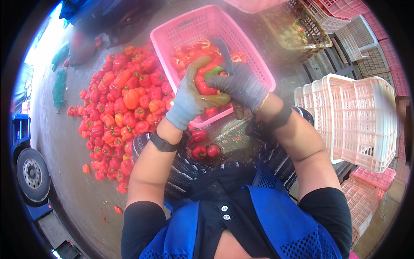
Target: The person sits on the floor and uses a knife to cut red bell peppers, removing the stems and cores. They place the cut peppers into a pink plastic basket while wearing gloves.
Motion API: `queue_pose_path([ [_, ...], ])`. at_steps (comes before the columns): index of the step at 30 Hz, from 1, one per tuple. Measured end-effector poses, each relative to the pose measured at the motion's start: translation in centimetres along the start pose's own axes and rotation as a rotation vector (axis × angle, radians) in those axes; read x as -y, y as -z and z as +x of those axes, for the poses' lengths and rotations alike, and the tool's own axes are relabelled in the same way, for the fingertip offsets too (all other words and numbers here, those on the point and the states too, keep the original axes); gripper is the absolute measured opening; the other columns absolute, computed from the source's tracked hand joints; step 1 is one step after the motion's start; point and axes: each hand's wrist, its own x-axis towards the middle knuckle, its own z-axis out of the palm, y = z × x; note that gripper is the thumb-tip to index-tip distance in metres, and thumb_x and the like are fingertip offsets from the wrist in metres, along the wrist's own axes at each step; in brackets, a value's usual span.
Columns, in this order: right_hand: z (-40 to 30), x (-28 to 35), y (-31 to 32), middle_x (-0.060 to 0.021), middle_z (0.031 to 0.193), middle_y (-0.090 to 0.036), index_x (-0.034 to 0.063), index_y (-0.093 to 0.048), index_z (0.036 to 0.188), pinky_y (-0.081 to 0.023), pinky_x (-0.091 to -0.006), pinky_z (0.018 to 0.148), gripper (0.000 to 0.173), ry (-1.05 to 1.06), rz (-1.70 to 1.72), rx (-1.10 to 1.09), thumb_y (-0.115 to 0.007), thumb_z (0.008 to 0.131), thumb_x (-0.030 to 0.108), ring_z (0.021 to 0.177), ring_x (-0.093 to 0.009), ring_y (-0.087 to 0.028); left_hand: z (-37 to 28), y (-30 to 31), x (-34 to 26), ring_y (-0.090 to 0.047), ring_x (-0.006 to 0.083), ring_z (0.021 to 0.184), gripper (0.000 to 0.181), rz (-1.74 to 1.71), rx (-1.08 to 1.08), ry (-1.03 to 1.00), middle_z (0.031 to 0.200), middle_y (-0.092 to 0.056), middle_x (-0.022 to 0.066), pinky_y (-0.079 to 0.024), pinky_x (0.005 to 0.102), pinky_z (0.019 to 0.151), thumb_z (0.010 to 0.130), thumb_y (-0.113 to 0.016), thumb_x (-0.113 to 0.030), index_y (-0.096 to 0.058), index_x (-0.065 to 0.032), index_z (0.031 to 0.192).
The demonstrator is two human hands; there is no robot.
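Observation:
A red bell pepper (203, 82) with a green stem rests in my left hand (190, 92), which wears a light glove with stained yellowish fingers. My right hand (241, 84), in a grey glove, is closed on a curved knife (225, 55); the blade rises above the fist and the handle end shows below it. The right fingers touch the pepper near its stem. Both hands are above the near part of a pink plastic crate (263, 69), where cut red peppers (194, 53) lie.
A large heap of red bell peppers (119, 106) covers the ground at left. A few peppers (199, 151) lie below the crate. White crates (359, 119) stand at right, a dirty crate (310, 47) with scraps at upper right. A truck wheel (33, 174) shows at far left.

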Motion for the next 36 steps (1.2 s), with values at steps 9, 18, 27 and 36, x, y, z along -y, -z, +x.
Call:
queue_pose_path([
  [9, -0.8, 0.4, -0.1, -0.0060, 0.067, -0.063, 0.0025, -0.067, 0.095, -0.045, -0.0270, 0.047, 0.040, -0.051, -0.013, 0.039, -0.075, 0.079, 0.039, 0.055, -0.010, -0.057, 0.1, -0.7, 1.0, -0.049, 0.0205, 0.124, 0.099, 0.230, -0.056, -0.259, 0.133, -0.050, 0.0095, -0.041, 0.0352, 0.106, 0.053, -0.093, -0.010, -0.042, -0.0046, 0.137],
  [18, -0.9, -0.4, 0.9, 0.0016, 0.079, -0.066, 0.0055, -0.044, 0.135, -0.049, -0.0232, 0.064, 0.074, 0.319, 0.203, 0.242, -0.080, 0.076, 0.030, 0.076, -0.004, -0.058, 0.0, 0.9, -0.2, -0.052, 0.0216, 0.120, 0.094, -0.176, 0.099, -0.183, 0.128, -0.054, 0.0095, -0.043, 0.0357, 0.103, 0.050, -0.092, -0.005, -0.047, -0.0051, 0.133],
  [27, 0.7, 1.7, 5.2, -0.0017, 0.071, -0.063, 0.0008, -0.068, 0.096, -0.045, -0.0219, 0.052, 0.037, 0.146, -0.057, 0.117, -0.083, 0.072, 0.024, 0.057, -0.008, -0.056, 1.9, 3.1, 2.2, -0.055, 0.0201, 0.114, 0.058, -0.567, -0.186, 0.096, 0.134, -0.046, 0.0114, -0.052, 0.0323, 0.088, 0.090, -0.068, -0.020, -0.039, -0.0095, 0.140],
  [36, 1.6, -1.4, -0.2, -0.0133, 0.083, -0.069, 0.0101, -0.070, 0.096, -0.054, -0.0365, 0.071, 0.043, 0.442, -0.774, -0.023, -0.082, 0.068, 0.040, 0.079, -0.031, -0.067, -0.2, 0.3, 0.0, -0.063, 0.0099, 0.077, 0.020, -0.364, -0.128, 0.049, 0.092, -0.067, 0.0034, -0.051, 0.0228, 0.069, 0.090, -0.066, -0.009, -0.062, -0.0005, 0.109],
])
